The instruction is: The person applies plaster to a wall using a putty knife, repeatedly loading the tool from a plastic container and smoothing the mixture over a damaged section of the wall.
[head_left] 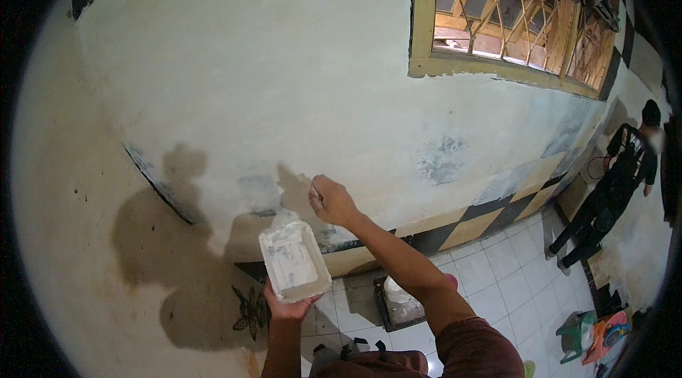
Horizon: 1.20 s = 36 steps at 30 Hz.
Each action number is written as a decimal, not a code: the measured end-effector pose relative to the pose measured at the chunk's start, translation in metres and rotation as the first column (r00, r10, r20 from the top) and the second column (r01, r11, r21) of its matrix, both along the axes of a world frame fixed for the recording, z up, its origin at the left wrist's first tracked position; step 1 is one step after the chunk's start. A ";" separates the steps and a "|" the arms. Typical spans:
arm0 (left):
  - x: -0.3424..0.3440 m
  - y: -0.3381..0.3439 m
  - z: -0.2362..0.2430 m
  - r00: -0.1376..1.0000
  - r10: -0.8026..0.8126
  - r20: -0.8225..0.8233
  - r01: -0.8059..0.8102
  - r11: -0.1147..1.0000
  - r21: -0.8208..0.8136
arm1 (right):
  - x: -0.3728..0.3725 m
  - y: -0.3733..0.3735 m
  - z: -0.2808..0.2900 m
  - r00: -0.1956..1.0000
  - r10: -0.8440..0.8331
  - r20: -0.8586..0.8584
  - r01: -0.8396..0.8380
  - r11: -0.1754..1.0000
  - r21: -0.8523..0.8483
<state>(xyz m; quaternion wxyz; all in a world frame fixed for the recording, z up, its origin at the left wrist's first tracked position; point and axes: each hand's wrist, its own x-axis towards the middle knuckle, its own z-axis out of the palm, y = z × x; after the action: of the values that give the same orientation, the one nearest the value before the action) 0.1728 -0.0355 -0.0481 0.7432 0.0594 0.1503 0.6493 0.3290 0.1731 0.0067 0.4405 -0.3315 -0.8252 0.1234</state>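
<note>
My left hand (288,301) holds a white, paste-smeared rectangular plastic tray (295,261) from underneath, low in front of the wall. Just above and right of it, my right hand (328,200) is closed around a thin tool, mostly hidden by my fingers, close to the wall (341,108). The wall is off-white, with grey-blue patches (442,161) and a checkered black and beige band (483,218) along its base. Shadows of my body and hands fall on the wall to the left.
A barred window (419,37) is set in the wall above. Below, a black container (383,314) with a whitish bag sits on white floor tiles (518,271). A person in dark clothes (614,186) stands at the right, near stacked coloured plastic items (597,335).
</note>
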 end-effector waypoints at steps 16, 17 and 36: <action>-0.041 0.010 0.002 0.984 0.005 -0.177 -0.022 0.995 -0.093 | 0.069 0.047 -0.120 0.849 -0.328 0.414 0.008 0.791 0.611; -0.045 0.011 0.002 0.965 0.016 -0.261 -0.025 0.999 -0.032 | 0.068 0.036 -0.130 0.869 -0.296 0.397 0.004 0.806 0.592; -0.135 0.002 -0.004 0.981 0.009 -0.195 -0.017 0.999 -0.043 | -0.063 0.027 -0.013 0.893 -0.298 -0.336 0.388 0.889 0.242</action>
<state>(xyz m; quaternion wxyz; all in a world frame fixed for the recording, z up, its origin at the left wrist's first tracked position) 0.0377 -0.0340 -0.0517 0.7218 0.1050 0.2370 0.6417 0.2659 0.2004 -0.0068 0.6169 -0.3802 -0.6881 -0.0377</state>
